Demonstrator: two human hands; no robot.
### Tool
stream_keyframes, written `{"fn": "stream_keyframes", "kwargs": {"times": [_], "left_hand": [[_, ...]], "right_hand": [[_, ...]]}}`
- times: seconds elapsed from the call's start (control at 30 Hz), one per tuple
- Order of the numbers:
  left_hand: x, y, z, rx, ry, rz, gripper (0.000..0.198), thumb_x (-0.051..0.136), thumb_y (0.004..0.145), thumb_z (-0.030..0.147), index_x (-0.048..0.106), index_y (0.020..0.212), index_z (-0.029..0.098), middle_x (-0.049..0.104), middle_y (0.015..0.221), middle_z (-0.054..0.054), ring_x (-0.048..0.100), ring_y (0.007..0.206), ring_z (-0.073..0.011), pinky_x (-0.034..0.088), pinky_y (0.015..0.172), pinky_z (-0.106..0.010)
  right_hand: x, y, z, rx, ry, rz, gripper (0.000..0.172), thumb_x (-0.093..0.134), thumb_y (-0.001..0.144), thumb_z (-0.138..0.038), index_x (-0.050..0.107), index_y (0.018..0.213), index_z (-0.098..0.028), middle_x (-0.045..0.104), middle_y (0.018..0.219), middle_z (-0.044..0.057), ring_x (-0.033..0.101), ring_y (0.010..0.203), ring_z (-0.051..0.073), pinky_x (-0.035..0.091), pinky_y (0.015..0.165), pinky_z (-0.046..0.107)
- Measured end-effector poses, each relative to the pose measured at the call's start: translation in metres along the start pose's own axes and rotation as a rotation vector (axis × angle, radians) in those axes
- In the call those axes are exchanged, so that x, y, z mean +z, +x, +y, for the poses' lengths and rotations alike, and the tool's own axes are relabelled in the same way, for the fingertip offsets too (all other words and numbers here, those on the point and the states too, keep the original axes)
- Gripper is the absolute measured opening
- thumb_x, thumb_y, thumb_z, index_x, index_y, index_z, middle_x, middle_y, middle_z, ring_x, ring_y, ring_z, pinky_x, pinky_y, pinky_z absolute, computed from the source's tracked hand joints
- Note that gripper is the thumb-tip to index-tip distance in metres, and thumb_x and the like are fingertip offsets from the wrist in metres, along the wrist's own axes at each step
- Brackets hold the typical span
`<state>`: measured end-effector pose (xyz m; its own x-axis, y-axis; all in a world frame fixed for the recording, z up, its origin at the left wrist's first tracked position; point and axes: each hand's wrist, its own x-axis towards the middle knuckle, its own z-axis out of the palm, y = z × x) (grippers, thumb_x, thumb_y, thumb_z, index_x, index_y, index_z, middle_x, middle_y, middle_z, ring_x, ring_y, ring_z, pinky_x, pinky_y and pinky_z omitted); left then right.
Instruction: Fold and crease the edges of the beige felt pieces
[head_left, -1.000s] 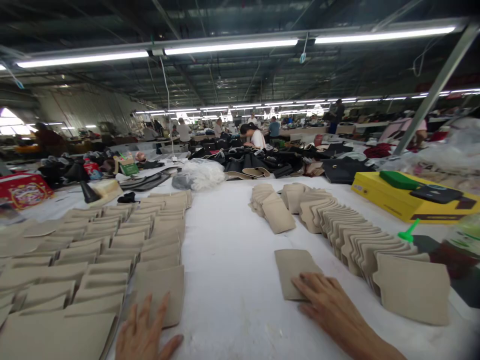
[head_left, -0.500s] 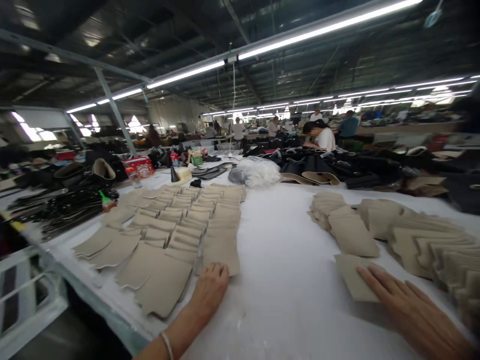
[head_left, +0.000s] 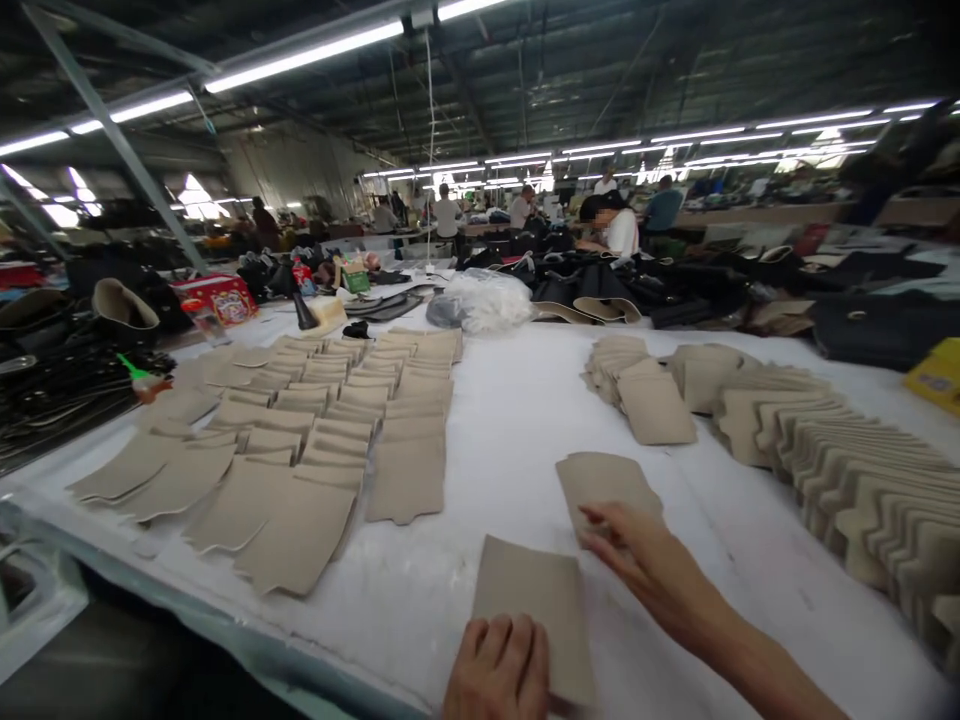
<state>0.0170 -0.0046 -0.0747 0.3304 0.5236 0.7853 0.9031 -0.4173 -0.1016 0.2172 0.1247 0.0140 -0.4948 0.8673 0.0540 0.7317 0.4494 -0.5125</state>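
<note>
Panel (head_left: 534, 590) extends ahead from under the curled left hand (head_left: 496, 672); another panel (head_left: 606, 480) lies beneath the half-bent right hand (head_left: 636, 548). Whether either grips is unclear; uneven dragging could skew them.

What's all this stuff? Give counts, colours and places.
Near piece: one, beige, front centre
Second piece: one, beige, beyond it, right
Overlapping pieces: many, beige, table's left
More overlapping pieces: many, beige, table's right
Table: one, white, foreground
Plastic bundle: one, clear, far side
Green-tipped bottle: one, brownish, left
Patterned box: one, red, far left
Second box: one, yellow, right edge
Dark goods: many, black, background
People: several, mixed clothing, background
Lights: several, white, overhead
Left hand: one, on near piece
Right hand: one, at second piece
</note>
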Motion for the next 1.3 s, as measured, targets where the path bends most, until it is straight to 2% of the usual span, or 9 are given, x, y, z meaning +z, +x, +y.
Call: {"fn": "stream_keyframes", "kwargs": {"times": [0.07,0.2,0.33,0.4,0.5,0.7,0.83,1.0,1.3], "left_hand": [[-0.005,-0.003,0.004,0.012,-0.024,-0.072,0.029,0.038,0.095,0.017,0.066,0.103,0.014,0.070,0.094,-0.009,0.063,0.081,-0.0218,0.044,0.071,-0.035],[-0.025,0.011,-0.008,-0.015,-0.304,-0.200,0.028,0.041,0.098,0.031,0.064,0.106,0.016,0.069,0.094,-0.007,0.062,0.078,-0.0189,0.049,0.066,-0.028],[-0.044,0.062,-0.040,-0.436,-0.548,-0.344,0.030,0.039,0.097,0.024,0.066,0.110,0.017,0.065,0.102,-0.011,0.059,0.094,-0.0211,0.049,0.084,-0.034],[-0.044,0.088,-0.055,-0.622,-0.664,-0.540,0.028,0.045,0.091,0.024,0.070,0.102,0.016,0.066,0.099,-0.011,0.056,0.096,-0.0240,0.045,0.088,-0.038],[-0.036,0.111,-0.069,-0.750,-0.862,-0.833,0.022,0.053,0.080,0.023,0.074,0.080,0.014,0.068,0.078,-0.005,0.058,0.078,-0.0197,0.043,0.072,-0.030],[-0.030,0.112,-0.074,-0.778,-1.150,-1.110,0.017,0.058,0.067,0.023,0.070,0.068,0.012,0.054,0.055,0.003,0.044,0.052,-0.0097,0.031,0.049,-0.021],[-0.030,0.111,-0.072,-0.895,-1.286,-1.150,0.018,0.058,0.063,0.027,0.066,0.065,0.011,0.050,0.051,0.003,0.042,0.050,-0.0094,0.034,0.049,-0.022],[-0.027,0.110,-0.064,-1.029,-1.381,-1.098,0.019,0.062,0.060,0.031,0.063,0.061,0.012,0.048,0.049,0.004,0.039,0.048,-0.0086,0.032,0.049,-0.023],[-0.023,0.109,-0.059,-1.056,-1.416,-1.031,0.021,0.064,0.061,0.032,0.065,0.063,0.011,0.049,0.049,0.004,0.039,0.049,-0.0084,0.030,0.050,-0.023]], "right_hand": [[0.010,-0.007,-0.017,0.060,0.058,-0.083,0.035,0.052,0.085,-0.029,0.061,0.114,-0.015,0.069,0.102,0.012,0.063,0.092,0.028,0.048,0.082,0.041],[0.029,-0.016,-0.029,0.084,0.187,-0.162,0.011,0.055,0.076,-0.015,0.061,0.084,-0.018,0.068,0.080,0.003,0.062,0.075,0.022,0.043,0.064,0.029],[0.023,-0.021,-0.031,0.021,0.302,-0.172,0.005,0.054,0.080,-0.017,0.058,0.080,-0.020,0.063,0.077,-0.001,0.056,0.072,0.019,0.038,0.062,0.027],[0.017,-0.024,-0.033,-0.003,0.351,-0.183,0.006,0.054,0.079,-0.016,0.058,0.081,-0.020,0.062,0.078,-0.002,0.056,0.074,0.018,0.037,0.063,0.026],[0.012,-0.030,-0.035,-0.009,0.404,-0.202,0.007,0.055,0.079,-0.016,0.059,0.081,-0.020,0.061,0.079,-0.003,0.056,0.075,0.018,0.037,0.063,0.025],[0.015,-0.044,-0.031,-0.001,0.440,-0.254,0.008,0.057,0.080,-0.015,0.061,0.081,-0.021,0.061,0.074,-0.004,0.056,0.070,0.017,0.036,0.058,0.025],[0.014,-0.051,-0.038,-0.027,0.347,-0.162,0.014,0.054,0.084,-0.011,0.061,0.091,-0.021,0.060,0.089,0.001,0.054,0.081,0.022,0.038,0.071,0.031],[0.010,-0.055,-0.056,-0.249,-0.001,0.017,0.039,0.063,0.078,-0.002,0.062,0.105,-0.030,0.057,0.102,0.003,0.049,0.085,0.024,0.034,0.076,0.036],[0.015,-0.053,-0.057,-0.411,-0.056,0.147,0.025,0.065,0.079,-0.003,0.061,0.096,-0.022,0.060,0.087,0.002,0.049,0.077,0.022,0.030,0.071,0.034]]}}
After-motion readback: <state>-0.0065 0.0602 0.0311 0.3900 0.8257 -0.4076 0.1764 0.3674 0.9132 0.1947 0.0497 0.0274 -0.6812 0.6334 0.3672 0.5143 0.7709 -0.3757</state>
